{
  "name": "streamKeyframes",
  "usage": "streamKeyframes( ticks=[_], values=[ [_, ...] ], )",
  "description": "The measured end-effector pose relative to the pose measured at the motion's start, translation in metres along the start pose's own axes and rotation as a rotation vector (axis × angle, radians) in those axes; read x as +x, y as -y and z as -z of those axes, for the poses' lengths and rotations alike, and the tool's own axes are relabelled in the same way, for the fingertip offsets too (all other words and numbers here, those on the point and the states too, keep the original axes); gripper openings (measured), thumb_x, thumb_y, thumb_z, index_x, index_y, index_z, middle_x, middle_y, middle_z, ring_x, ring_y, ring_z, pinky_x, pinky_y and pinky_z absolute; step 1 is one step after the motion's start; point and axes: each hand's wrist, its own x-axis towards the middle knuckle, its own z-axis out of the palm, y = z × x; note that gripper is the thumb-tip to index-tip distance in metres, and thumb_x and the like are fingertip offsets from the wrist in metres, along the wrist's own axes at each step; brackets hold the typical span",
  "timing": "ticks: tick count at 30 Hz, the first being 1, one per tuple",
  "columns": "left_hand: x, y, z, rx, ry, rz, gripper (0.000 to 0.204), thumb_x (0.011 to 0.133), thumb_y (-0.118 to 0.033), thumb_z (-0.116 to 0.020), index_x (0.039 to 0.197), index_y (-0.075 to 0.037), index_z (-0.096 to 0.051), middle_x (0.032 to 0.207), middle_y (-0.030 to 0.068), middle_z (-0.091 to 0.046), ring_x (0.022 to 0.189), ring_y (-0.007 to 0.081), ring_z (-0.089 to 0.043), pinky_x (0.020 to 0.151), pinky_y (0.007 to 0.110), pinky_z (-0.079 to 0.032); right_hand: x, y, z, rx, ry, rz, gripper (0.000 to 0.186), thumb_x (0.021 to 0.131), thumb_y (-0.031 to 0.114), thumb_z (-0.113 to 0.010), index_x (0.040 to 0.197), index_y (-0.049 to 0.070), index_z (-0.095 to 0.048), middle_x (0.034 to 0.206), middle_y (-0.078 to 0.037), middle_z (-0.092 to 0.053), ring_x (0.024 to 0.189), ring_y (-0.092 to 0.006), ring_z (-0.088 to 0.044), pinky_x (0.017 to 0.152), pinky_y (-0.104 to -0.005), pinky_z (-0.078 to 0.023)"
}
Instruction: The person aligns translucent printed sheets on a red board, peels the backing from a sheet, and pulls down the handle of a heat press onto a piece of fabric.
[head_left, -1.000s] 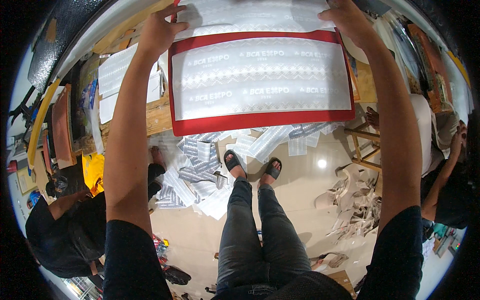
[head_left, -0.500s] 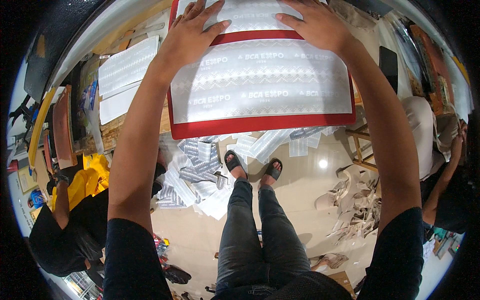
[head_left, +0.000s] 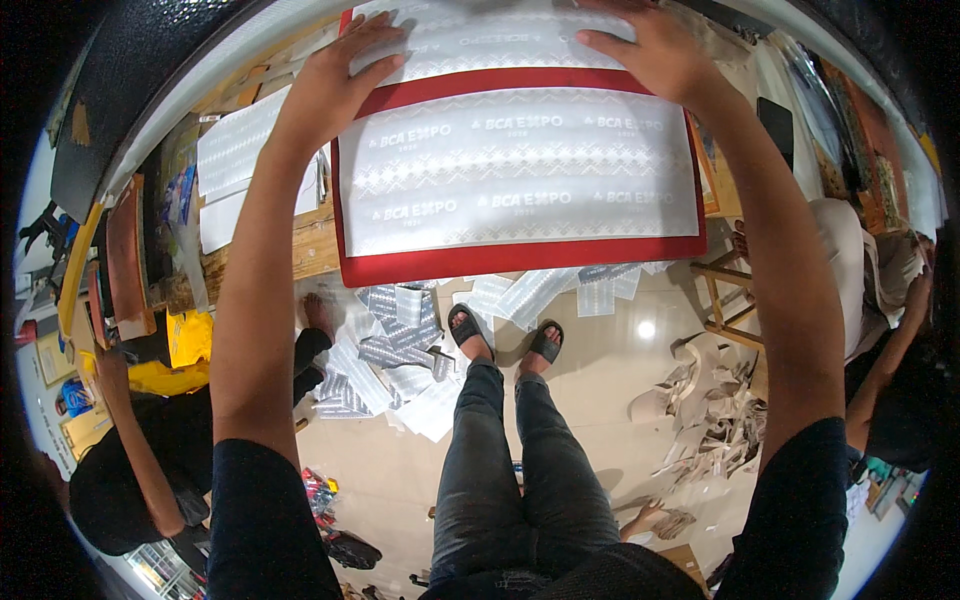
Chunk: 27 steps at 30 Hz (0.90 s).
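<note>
A red board (head_left: 520,258) lies on the wooden table, and a silvery patterned sheet (head_left: 520,180) covers most of it. A second silvery sheet (head_left: 500,35) lies just beyond, at the far edge. My left hand (head_left: 335,80) rests flat, fingers spread, on the board's far left corner, touching the far sheet. On the far right of the board, my right hand (head_left: 650,50) presses down flat in the same way. Neither hand grips anything.
More silvery sheets (head_left: 235,165) lie on the wooden table (head_left: 305,250) at left. Paper scraps (head_left: 400,350) litter the floor by my sandalled feet (head_left: 505,335). A person in black (head_left: 150,440) sits at lower left, another person (head_left: 880,330) at right beside a wooden stool (head_left: 735,290).
Both hands slid from the board's far corners onto its top edge and flattened. The board and sheet now sit lower in view; the person at left shifted.
</note>
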Motion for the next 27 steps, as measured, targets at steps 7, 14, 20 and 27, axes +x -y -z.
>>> streamKeyframes(
  ticks=[7, 14, 20, 27],
  values=[
    [-0.010, 0.010, -0.009, 0.077, -0.039, 0.015, 0.050, 0.100, -0.048, -0.062, 0.141, -0.021, -0.065, 0.155, 0.0050, -0.053, 0.147, 0.0287, -0.045, 0.122, 0.045, -0.037, -0.011, -0.019, 0.030, 0.023, 0.199, -0.159, 0.051, 0.093, 0.035, -0.071, 0.129, -0.001, -0.063, 0.120, -0.026, -0.067, 0.115, -0.0430, -0.062, 0.099, -0.0465, -0.048],
    [-0.002, 0.003, -0.006, -0.008, 0.034, 0.064, 0.059, 0.100, -0.051, -0.060, 0.150, -0.020, -0.056, 0.157, 0.0077, -0.051, 0.148, 0.0295, -0.044, 0.125, 0.043, -0.031, -0.015, -0.034, 0.025, 0.082, 0.156, -0.157, 0.052, 0.095, 0.036, -0.068, 0.132, -0.001, -0.062, 0.126, -0.028, -0.066, 0.120, -0.0432, -0.061, 0.102, -0.0470, -0.046],
    [-0.004, 0.007, -0.005, 0.015, -0.002, -0.005, 0.055, 0.100, -0.049, -0.061, 0.146, -0.021, -0.059, 0.155, 0.0074, -0.053, 0.144, 0.0302, -0.049, 0.122, 0.043, -0.036, -0.019, -0.038, 0.020, 0.112, 0.156, -0.158, 0.051, 0.096, 0.036, -0.066, 0.130, -0.001, -0.063, 0.128, -0.026, -0.066, 0.121, -0.0432, -0.061, 0.103, -0.0473, -0.046],
    [-0.008, 0.008, -0.004, 0.010, -0.004, 0.014, 0.049, 0.100, -0.051, -0.061, 0.140, -0.024, -0.066, 0.154, 0.0053, -0.055, 0.142, 0.0297, -0.052, 0.119, 0.042, -0.041, -0.014, -0.028, 0.032, 0.176, 0.226, -0.212, 0.047, 0.095, 0.036, -0.070, 0.135, 0.009, -0.066, 0.127, -0.023, -0.069, 0.118, -0.0408, -0.064, 0.101, -0.0462, -0.048]
  ],
)
